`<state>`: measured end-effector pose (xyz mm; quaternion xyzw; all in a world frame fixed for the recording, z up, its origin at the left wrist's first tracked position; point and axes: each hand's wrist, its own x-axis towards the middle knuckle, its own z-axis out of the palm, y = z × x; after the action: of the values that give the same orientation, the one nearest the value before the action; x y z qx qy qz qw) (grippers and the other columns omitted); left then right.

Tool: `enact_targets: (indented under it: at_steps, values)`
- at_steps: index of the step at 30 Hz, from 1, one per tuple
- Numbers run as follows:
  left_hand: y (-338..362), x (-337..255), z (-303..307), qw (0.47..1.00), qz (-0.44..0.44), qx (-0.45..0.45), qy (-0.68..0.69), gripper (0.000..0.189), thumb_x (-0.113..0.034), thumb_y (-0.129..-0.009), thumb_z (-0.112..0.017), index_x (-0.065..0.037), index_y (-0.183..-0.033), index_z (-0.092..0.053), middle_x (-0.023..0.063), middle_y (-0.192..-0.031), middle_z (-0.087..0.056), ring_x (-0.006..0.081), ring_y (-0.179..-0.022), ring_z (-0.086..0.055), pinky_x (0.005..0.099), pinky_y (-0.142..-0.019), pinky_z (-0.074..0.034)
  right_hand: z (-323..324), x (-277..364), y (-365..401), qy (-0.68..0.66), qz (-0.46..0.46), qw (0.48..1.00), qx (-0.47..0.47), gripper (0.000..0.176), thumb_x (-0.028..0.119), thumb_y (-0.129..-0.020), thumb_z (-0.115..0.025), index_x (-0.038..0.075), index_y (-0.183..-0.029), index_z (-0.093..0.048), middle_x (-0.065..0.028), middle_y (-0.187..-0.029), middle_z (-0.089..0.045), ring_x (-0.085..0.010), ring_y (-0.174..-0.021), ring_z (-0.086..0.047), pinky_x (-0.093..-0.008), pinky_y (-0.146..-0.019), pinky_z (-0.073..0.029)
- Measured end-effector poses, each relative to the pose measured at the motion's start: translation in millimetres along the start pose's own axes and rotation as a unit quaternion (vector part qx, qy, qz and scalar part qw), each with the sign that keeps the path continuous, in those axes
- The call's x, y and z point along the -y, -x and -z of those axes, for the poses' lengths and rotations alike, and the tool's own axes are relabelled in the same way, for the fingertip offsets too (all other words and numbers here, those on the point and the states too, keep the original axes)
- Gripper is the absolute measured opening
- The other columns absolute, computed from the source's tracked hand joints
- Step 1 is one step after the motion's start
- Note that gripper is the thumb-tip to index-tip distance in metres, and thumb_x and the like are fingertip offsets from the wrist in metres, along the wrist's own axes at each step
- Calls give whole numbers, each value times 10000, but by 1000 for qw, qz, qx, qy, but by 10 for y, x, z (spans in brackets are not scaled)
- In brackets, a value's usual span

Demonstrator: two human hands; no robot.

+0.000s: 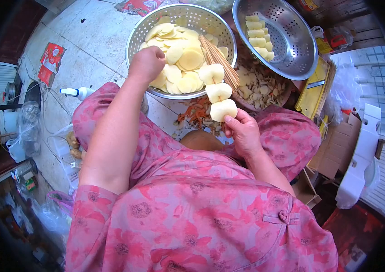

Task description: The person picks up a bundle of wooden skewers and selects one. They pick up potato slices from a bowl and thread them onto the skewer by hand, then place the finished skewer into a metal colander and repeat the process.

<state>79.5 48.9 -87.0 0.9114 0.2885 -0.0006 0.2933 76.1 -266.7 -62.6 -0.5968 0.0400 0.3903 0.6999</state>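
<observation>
My right hand (244,131) pinches the lower end of a wooden skewer, which carries three bent potato slices (223,110) one above another. Over the left part of a metal colander (134,34), my left hand (147,65) is curled, its fingertips down at the pale potato slices (191,59) inside. Whether a slice is between those fingers is hidden. A bundle of bare wooden skewers (219,61) leans across the colander's right side, just behind the threaded slices.
A second metal colander (302,31), tilted at the upper right, contains finished potato skewers (259,38). Below it, a basin holds potato peelings (258,88). Orange scraps (197,113) lie on the floor between my knees. A white bottle (80,93) is by my left knee, and a cardboard box (337,145) stands on the right.
</observation>
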Motion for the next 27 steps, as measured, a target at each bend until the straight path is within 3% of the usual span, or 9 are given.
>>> enact_targets:
  at_steps: [4, 10, 14, 16, 17, 19, 21, 23, 27]
  values:
    - [233, -187, -19, 989, 10, 41, -142, 312, -256, -695, -694, -80, -950, -657, 155, -975, -634, 298, -916, -615, 386, -792, -500, -14, 6, 0, -6, -5, 1000, -7, 143, 99, -843, -625, 28, -965, -603, 11, -714, -568, -48, -548, -471, -181, -503, -387]
    - [275, -277, -147, 981, 39, 23, -187, 387, -278, -680, -723, -91, -1008, -636, 136, -1048, -600, 285, -1041, -545, 397, -867, -467, 2, -8, 9, 17, 1, 1000, 4, 150, 107, -847, -626, 28, -972, -606, 13, -719, -568, -45, -548, -467, -178, -510, -390]
    - [213, -196, -151, 987, 25, -11, -156, 335, -229, -700, -693, -69, -988, -633, 127, -982, -625, 296, -945, -590, 404, -825, -481, -5, -10, 24, 40, 10, 999, 12, 151, 108, -846, -629, 30, -973, -607, 19, -724, -565, -40, -548, -463, -176, -503, -385]
    - [161, -158, -36, 993, 113, 37, 28, 254, -158, -714, -641, -35, -935, -622, 105, -871, -640, 265, -801, -625, 380, -749, -497, -21, 1, 46, 44, 4, 999, 26, 150, 105, -846, -631, 30, -975, -608, 27, -729, -564, -33, -546, -458, -176, -489, -379]
    - [169, -167, 15, 993, 112, 37, 27, 254, -158, -714, -641, -35, -935, -622, 105, -871, -640, 265, -801, -625, 380, -749, -497, -22, -3, 54, 44, 4, 999, 26, 150, 105, -846, -631, 30, -975, -608, 27, -729, -564, -33, -546, -458, -176, -489, -379]
    - [194, -197, 154, 920, 194, 21, 339, 143, -107, -711, -624, -59, -840, -583, 44, -706, -594, 184, -654, -603, 308, -624, -507, -30, -9, 64, 62, 0, 996, 58, 143, 97, -849, -628, 30, -974, -606, 37, -727, -553, -27, -544, -447, -175, -480, -368]
    - [202, -226, 258, 897, 221, 61, 378, 153, -91, -721, -621, -56, -857, -560, 41, -777, -602, 154, -713, -615, 285, -640, -515, -33, -31, 62, 68, 3, 995, 76, 135, 93, -851, -626, 30, -968, -605, 39, -724, -548, -24, -547, -443, -176, -483, -366]
    - [245, -273, 264, 826, 212, 52, 519, 259, -66, -743, -601, -15, -994, -559, 90, -903, -619, 202, -796, -615, 341, -703, -506, -39, -34, 60, 75, 6, 993, 91, 127, 89, -852, -624, 29, -963, -605, 41, -722, -542, -22, -550, -439, -176, -485, -364]
    - [236, -246, 195, 794, 185, 49, 577, 274, -95, -793, -612, -26, -1048, -538, 76, -943, -614, 174, -796, -625, 334, -693, -543, -46, -30, 72, 74, 0, 993, 97, 112, 85, -851, -625, 29, -945, -603, 42, -717, -535, -24, -556, -437, -183, -489, -365]
